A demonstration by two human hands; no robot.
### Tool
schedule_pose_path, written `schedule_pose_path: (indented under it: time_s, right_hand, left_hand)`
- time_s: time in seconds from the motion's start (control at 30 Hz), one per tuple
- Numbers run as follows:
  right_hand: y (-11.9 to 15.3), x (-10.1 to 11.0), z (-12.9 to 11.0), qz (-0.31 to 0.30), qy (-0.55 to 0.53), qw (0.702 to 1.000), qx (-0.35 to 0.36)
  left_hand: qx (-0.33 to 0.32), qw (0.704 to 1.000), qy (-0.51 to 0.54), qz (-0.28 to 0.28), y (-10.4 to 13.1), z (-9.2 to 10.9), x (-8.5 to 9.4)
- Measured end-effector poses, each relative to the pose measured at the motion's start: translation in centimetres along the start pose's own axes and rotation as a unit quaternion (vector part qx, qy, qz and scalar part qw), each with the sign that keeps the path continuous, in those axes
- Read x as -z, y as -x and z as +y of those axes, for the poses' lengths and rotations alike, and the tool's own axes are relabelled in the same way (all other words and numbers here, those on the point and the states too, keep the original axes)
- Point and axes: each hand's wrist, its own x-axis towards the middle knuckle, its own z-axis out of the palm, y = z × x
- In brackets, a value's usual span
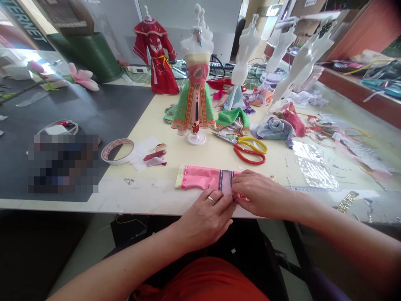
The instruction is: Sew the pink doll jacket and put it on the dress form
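A pink piece of doll-clothes fabric point(203, 177) lies flat at the table's front edge, with a pale yellow strip at its left end and a sheer panel between dark patterned trims point(221, 179) toward its right. My left hand point(209, 215), wearing a ring, grips the near edge of this fabric, fingers bent and pressed together. Coming in from the right, my right hand point(260, 190) pinches the fabric's right end, its fingertips close to those of my left hand. Whatever lies between the touching fingertips is hidden.
Red-and-yellow-handled scissors point(250, 150) lie beyond the fabric. Left of them are a tape roll point(117, 151) and fabric scraps point(155, 156). A dressed doll mannequin point(197, 83) stands behind, near bare white mannequins point(246, 50) and heaped cloth point(272, 127). A beaded strip point(347, 201) lies right.
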Motion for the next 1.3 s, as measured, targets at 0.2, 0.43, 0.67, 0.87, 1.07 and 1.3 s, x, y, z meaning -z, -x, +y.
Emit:
schedule_pose_path:
  time_s: [0.2, 0.43, 0.67, 0.87, 1.07, 1.3]
  right_hand:
    - [0.1, 0.2, -0.1, -0.009, 0.008, 0.999, -0.030]
    - [-0.1, 0.4, 0.0, -0.018, -0.002, 0.999, -0.040]
    - [0.1, 0.7, 0.1, -0.029, -0.011, 0.999, -0.035]
    - [0.1, 0.9, 0.0, -0.048, -0.026, 0.998, -0.042]
    - [0.0, 1.0, -0.1, -0.048, -0.014, 0.998, -0.033]
    - [0.0, 0.7, 0.2, -0.034, -0.010, 0.998, -0.050]
  left_hand:
    - [0.005, 1.000, 0.004, -0.005, 0.0, -0.1, -0.1]
    - [0.010, 1.000, 0.015, -0.014, 0.0, 0.0, -0.1]
    - [0.017, 0.999, 0.031, -0.012, 0.0, 0.0, 0.0]
    - [0.027, 0.998, 0.049, -0.019, -0.1, 0.0, 0.0]
    - [0.026, 0.998, 0.055, -0.017, 0.0, 0.0, 0.1]
    - [0.023, 0.998, 0.059, -0.020, -0.1, -0.1, 0.2]
